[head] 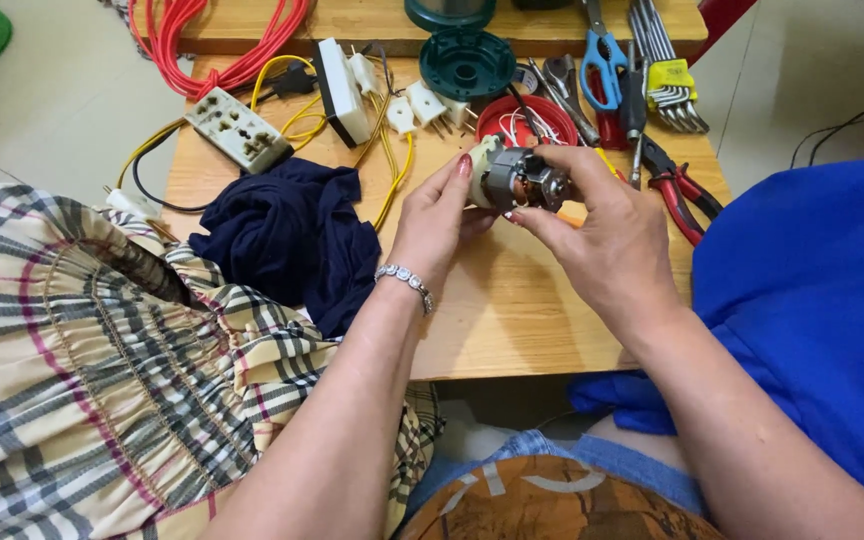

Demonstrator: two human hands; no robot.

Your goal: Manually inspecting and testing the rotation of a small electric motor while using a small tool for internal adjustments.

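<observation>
Motor: small electric unit, grey laminated core, white end cap, wires trailing; held above the tabletop at upper centre of the frame.

Head view. Left hand closed on the cap end, fingertips bracing. Right hand pinching the far end from above, fingers curled round it. Likely dense for its size, rigid, metal smooth; windings and thin leads look fragile, so grip is best on the core and cap.

Nearby: dark cloth left of centre; white socket block and red cable upper left; red lid behind the motor; pliers, scissors and hex keys upper right.
</observation>
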